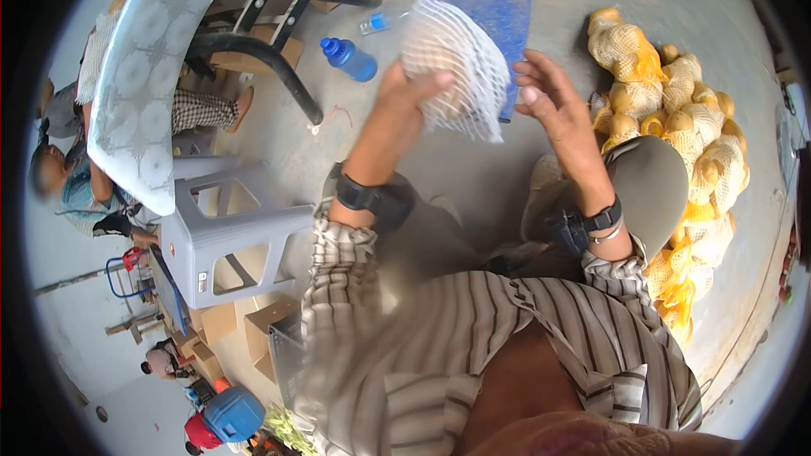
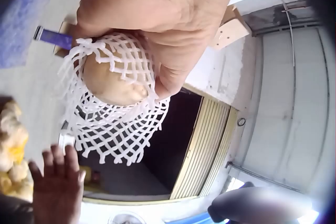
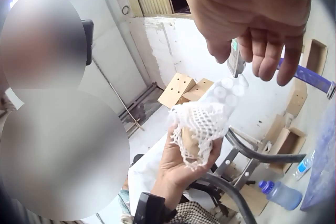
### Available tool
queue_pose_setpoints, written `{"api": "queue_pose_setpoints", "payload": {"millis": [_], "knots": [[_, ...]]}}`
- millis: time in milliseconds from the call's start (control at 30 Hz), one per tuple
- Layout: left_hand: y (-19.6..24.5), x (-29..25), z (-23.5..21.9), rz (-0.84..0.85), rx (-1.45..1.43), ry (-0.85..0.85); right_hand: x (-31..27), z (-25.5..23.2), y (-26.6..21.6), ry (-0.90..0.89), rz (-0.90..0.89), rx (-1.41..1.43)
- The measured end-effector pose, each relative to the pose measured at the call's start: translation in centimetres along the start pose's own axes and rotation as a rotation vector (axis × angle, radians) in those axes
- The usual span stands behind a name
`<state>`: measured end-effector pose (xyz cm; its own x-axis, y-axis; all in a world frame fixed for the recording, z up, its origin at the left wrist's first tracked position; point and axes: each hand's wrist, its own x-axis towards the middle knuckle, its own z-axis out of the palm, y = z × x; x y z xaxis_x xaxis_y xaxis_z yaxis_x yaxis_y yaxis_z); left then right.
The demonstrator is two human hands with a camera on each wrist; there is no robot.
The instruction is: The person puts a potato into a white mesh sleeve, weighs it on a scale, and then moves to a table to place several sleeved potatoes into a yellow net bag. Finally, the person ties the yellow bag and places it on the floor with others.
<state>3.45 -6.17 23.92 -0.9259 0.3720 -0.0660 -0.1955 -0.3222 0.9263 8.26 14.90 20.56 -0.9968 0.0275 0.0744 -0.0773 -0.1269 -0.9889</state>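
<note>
Right up close, the brown-and-cream striped shirt (image 1: 473, 329) fills the bottom of the head view, and out reach both forearms. Here's the left hand (image 1: 401, 105), just left of centre, and it's got a firm grasp: fingers and thumb round a tan, rounded item (image 2: 113, 79) in a white foam net (image 1: 486, 76). That net fans out loosely past the item, its ragged edge hanging free in the left wrist view. Over to the right hand (image 1: 562, 110), released, holding nothing, fingers spread and slightly bent, just beside the net, a gap between them.

Beyond the hands, a blue board (image 1: 503, 21) lies on the floor at upper centre. Out on the right side, what a heap: netted tan items (image 1: 705, 139) piled up, with yellow wrapping (image 1: 676, 287) showing among them. Left of the board, a blue bottle (image 1: 355, 63) lies on the floor, a small clear bottle (image 1: 373, 24) near it. Mid-left stands a grey plastic stool (image 1: 224, 232), and above it, a table with a patterned cover (image 1: 144, 76).

Further off, a person in a blue-green top (image 1: 76, 181) is by the table at the left edge, and down at lower left, a blue container (image 1: 235, 412).
</note>
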Motion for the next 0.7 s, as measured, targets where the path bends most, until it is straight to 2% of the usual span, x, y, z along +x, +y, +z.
{"api": "queue_pose_setpoints", "payload": {"millis": [67, 100, 167, 200, 333, 433, 500, 700], "knots": [[-2.1, 0.2, 1.6, -0.011, -0.007, -0.046, 0.1, 0.0, 0.9, -0.092, 0.082, 0.123], [-3.1, 0.4, 1.9, -0.019, -0.011, -0.076, 0.0, 0.2, 1.2, -0.08, 0.081, 0.115], [-4.7, 0.6, 1.8, -0.023, 0.032, -0.096, -0.3, 1.3, 1.4, -0.184, 0.128, 0.376], [-5.2, 0.6, 1.9, 0.025, 0.088, -0.09, -0.3, 1.5, 1.6, -0.206, 0.138, 0.394], [-6.1, 0.9, 1.6, 0.128, 0.301, -0.099, -0.3, 1.8, 1.6, -0.186, 0.168, 0.436], [-7.2, 1.0, 1.7, 0.123, 0.302, -0.093, -0.1, 2.2, 2.4, -0.126, 0.2, 0.392], [-8.0, 1.0, 1.5, 0.07, 0.293, -0.09, -0.2, 2.3, 3.2, -0.045, 0.281, 0.424], [-10.9, 1.3, 0.1, -0.033, 0.293, -0.088, 0.5, 1.7, 5.2, -0.008, 0.47, 0.356]]}}
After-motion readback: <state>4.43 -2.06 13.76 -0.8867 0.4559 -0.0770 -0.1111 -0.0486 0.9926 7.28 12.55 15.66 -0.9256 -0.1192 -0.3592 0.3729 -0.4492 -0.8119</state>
